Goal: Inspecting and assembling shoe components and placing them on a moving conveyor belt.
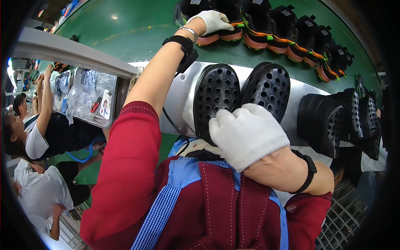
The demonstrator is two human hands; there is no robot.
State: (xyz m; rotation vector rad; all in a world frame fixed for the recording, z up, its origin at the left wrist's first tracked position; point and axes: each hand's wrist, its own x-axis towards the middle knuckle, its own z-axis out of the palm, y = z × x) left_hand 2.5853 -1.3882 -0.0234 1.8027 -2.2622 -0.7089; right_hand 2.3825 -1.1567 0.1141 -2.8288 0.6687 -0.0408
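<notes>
My left hand [210,23], in a white knit glove, reaches forward with its fingers closed on a black sports shoe [229,26] with orange and green trim and a pinkish sole. My right hand [250,133], also gloved in white, is curled close to my chest. It is in front of two black sole-shaped pads [217,93] full of round holes, covering part of their lower ends. Below its thumb lies a pale and black item [196,146], partly covered; whether the fingers hold anything is hidden.
Several similar shoes [287,35] stand in a row on the green surface [137,25]. More black perforated forms [323,121] are at the right of the metal plate [179,98]. A grey beam [75,52] and a tray [104,118] with plastic bags are at left, beside other people.
</notes>
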